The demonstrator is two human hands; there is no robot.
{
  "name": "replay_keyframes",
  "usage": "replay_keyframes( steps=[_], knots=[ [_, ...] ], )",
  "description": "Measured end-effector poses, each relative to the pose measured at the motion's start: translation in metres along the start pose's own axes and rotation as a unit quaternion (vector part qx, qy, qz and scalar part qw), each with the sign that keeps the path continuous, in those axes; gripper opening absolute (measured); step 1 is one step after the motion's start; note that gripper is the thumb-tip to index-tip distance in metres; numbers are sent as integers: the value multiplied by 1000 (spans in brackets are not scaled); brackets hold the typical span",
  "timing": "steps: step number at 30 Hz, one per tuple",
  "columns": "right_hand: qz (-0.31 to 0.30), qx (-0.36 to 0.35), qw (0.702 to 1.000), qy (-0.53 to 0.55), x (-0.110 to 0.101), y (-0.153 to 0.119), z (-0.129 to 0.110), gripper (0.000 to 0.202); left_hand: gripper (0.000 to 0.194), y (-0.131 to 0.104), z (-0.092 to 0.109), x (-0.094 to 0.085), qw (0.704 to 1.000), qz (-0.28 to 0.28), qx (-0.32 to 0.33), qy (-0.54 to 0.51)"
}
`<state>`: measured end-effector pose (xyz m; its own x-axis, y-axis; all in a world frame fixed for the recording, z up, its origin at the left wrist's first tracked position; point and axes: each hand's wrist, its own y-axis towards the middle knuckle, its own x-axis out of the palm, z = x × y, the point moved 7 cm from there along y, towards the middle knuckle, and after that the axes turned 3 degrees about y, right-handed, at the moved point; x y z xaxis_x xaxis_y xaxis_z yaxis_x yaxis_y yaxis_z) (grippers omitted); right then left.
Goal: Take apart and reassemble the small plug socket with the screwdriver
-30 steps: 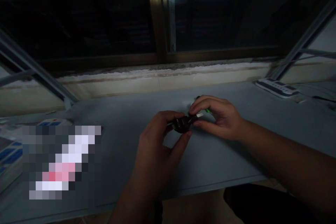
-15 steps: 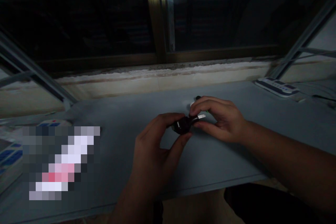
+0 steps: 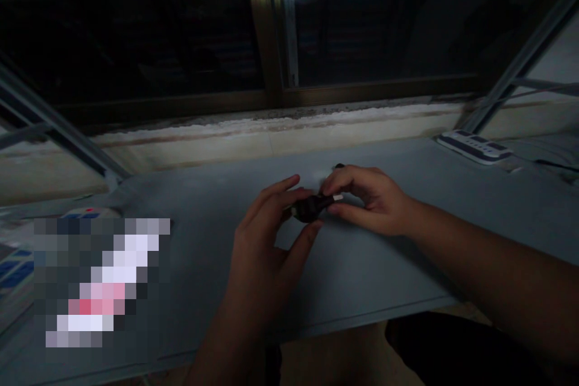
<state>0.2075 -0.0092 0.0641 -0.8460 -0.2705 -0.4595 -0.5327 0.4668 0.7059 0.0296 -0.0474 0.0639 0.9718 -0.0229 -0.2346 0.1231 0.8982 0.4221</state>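
Both hands are on a small black rounded device point(image 3: 307, 208) with a silver USB plug point(image 3: 338, 197) pointing right, held above the grey-blue table. My left hand point(image 3: 266, 235) grips the rounded body between thumb and a finger, with another finger raised off it. Around the plug end, my right hand point(image 3: 373, 199) pinches with thumb and fingertips. A small dark thing point(image 3: 339, 166) shows just behind the right fingers; most of it is hidden. The dim light blurs the device's details.
On the right of the table point(image 3: 362, 277) lies a white and dark power strip point(image 3: 473, 148) near cables. A blue-socketed power strip point(image 3: 18, 271) is at the left, beside a pixelated area. Metal frames rise on both sides, with a window point(image 3: 181, 24) behind.
Both hands and the device have shifted slightly left in view. One left finger has lifted away from the device. The USB plug now sits closer to the right fingertips.
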Motion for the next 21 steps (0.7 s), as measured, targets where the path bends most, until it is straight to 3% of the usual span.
replay_keyframes(
  steps=[3, 7, 11, 16, 21],
  knots=[
    [10, -32, 999, -28, -2, 3, -7, 22, 44, -2, -14, 5, 997, -14, -42, -67],
    [-19, -61, 996, -58, 2, 7, -16, 14, 30, -3, -22, 9, 990, -40, -58, -124],
    [-32, 21, 990, -133, -8, 7, -2, 26, 30, -2, -28, 2, 993, -18, -84, -82],
    [-244, 150, 928, -239, -1, -9, 34, 10, 34, -1, -37, -6, 993, 11, -113, -14],
    [-303, 160, 912, -224, 16, -15, 41, 9, 39, 1, -39, -3, 993, 6, -120, -8]
  ],
)
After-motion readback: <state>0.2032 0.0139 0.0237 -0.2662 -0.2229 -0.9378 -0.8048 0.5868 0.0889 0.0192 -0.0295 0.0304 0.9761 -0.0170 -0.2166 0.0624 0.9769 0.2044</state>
